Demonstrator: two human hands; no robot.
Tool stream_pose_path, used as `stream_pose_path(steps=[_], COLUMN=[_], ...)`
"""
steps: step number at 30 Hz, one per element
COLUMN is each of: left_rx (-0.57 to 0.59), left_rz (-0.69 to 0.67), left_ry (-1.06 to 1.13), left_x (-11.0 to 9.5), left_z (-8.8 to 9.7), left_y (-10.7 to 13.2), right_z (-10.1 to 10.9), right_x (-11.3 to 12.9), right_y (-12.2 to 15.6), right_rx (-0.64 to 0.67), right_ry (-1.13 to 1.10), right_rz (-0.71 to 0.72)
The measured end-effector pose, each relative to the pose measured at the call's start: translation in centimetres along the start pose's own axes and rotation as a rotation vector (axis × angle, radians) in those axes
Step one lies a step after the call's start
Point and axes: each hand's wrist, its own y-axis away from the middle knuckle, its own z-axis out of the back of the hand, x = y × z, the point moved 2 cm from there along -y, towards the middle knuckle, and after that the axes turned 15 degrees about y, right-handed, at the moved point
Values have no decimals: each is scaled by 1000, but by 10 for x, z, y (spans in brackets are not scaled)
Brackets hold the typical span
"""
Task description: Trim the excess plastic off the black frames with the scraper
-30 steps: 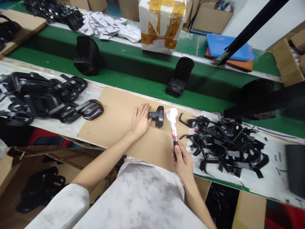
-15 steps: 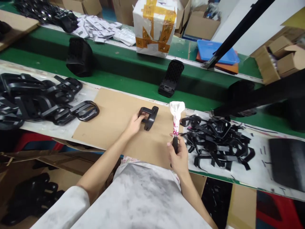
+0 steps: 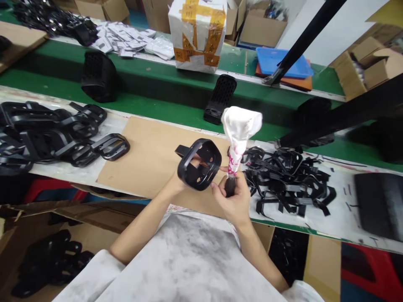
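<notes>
My left hand (image 3: 181,181) is closed on a black plastic frame (image 3: 199,164), raised over a sheet of cardboard (image 3: 119,167). The frame is tilted so its open middle faces me, and some of my fingers show through it. In my right hand (image 3: 234,199) is a hammer (image 3: 241,121) held upright by its dark handle. White wrapping covers its head, with pink-marked wrapping below. The fingers of my right hand are close to the frame's lower right edge; whether they touch it I cannot tell.
Black frames (image 3: 40,130) are heaped at the left, and thin black curved strips (image 3: 289,180) at the right. A taped white box (image 3: 198,37), a blue tray (image 3: 283,63) and black perforated parts (image 3: 220,98) stand behind. A dark slanting post (image 3: 305,42) crosses the right side.
The black frame has been lifted and turned in my left hand, its opening now facing me. The hammer has risen nearer the camera, and my two hands are closer together.
</notes>
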Motion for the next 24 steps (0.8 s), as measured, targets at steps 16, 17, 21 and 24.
stream_pose_path(steps=[16,17,21,24], left_rx=[-87,-58,150,143], left_rz=[99,66,-136,-265], left_ry=[-576,-629,-778,-829], left_x=[20,22,33,42], left_z=[50,56,65,59], left_y=[27,25,13,-7], right_z=[-21,-22,-24,-25], right_x=[-39,-39,-41,-44], right_y=[-11,-13,-23,-33], right_rx=[224,244,254,221], right_ry=[-229,-284,-359,-296], right_rz=[-443,-484,-534,-473])
